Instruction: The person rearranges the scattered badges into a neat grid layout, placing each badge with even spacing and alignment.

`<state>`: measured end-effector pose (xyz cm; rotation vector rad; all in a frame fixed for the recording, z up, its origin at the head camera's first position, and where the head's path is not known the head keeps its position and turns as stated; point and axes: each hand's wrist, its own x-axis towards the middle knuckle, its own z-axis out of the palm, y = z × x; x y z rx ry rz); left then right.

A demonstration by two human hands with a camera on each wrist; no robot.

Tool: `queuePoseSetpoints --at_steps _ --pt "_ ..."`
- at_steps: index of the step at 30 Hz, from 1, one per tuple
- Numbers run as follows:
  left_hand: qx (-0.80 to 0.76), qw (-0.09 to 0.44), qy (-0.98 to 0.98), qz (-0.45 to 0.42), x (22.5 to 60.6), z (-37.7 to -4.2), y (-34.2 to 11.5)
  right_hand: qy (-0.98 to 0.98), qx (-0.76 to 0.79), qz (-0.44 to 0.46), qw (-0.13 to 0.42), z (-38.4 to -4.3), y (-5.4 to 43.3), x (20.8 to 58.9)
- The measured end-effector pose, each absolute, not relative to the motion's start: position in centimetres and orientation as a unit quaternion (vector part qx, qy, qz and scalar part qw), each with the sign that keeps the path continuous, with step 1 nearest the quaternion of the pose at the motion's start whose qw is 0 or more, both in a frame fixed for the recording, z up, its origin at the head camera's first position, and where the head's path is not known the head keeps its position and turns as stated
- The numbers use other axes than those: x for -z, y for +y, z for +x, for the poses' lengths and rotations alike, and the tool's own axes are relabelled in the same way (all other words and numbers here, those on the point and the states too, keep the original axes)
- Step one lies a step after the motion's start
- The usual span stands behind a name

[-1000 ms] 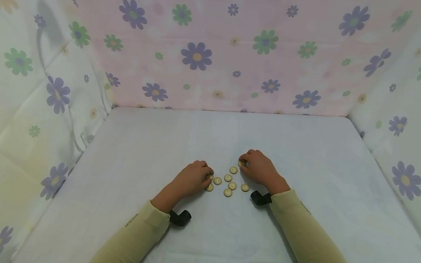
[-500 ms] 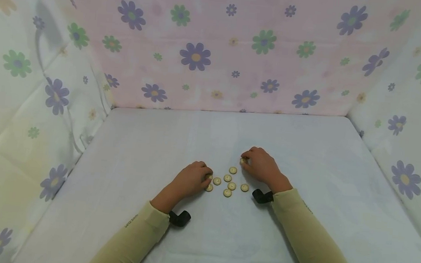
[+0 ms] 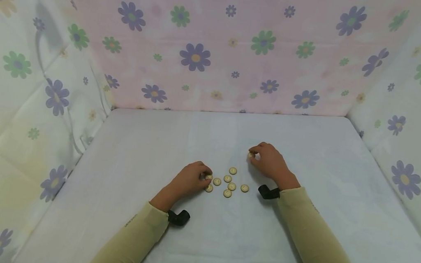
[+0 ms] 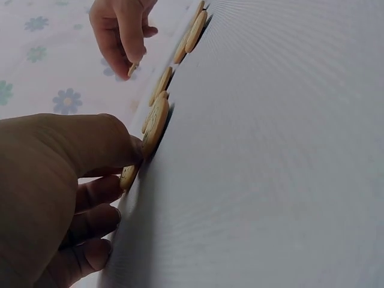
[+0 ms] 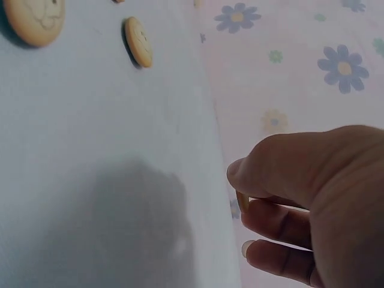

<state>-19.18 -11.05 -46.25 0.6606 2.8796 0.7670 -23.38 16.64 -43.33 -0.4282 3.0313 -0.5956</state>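
Small round tan discs, biscuit-like with thin line drawings, lie in a loose group on the white table (image 3: 180, 137). My left hand (image 3: 190, 179) is low at the group's left edge, thumb and fingers around one disc (image 4: 129, 176). Just in front of that thumb in the left wrist view lies another disc (image 4: 156, 125). My right hand (image 3: 269, 161) pinches a disc (image 3: 251, 155) between thumb and fingertips, raised over the table beyond the group. Mostly the disc's edge (image 5: 242, 201) shows in the right wrist view, and a shadow falls on the table below.
Between the hands lie several more discs, among them a far one (image 3: 233, 171), a near one (image 3: 227, 193) and one at the right (image 3: 244, 188). A flowered pink cloth (image 3: 218, 37) hangs behind the table, with white flowered cloths at both sides.
My right hand has lifted its disc from beside the group and carried it away and to the right. The left hand stays almost where it was, at the same disc.
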Motion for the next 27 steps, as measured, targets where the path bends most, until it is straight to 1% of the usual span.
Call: queuePoseSetpoints --at_steps 15,27 --pt "-0.272 0.051 0.938 0.206 46.5 -19.3 -11.2 0.971 0.21 -0.114 -0.011 -24.2 19.7 42.7" --pt "-0.276 0.055 0.938 0.205 46.3 -19.3 -11.3 0.971 0.225 -0.084 -0.008 -24.7 21.9 42.7"
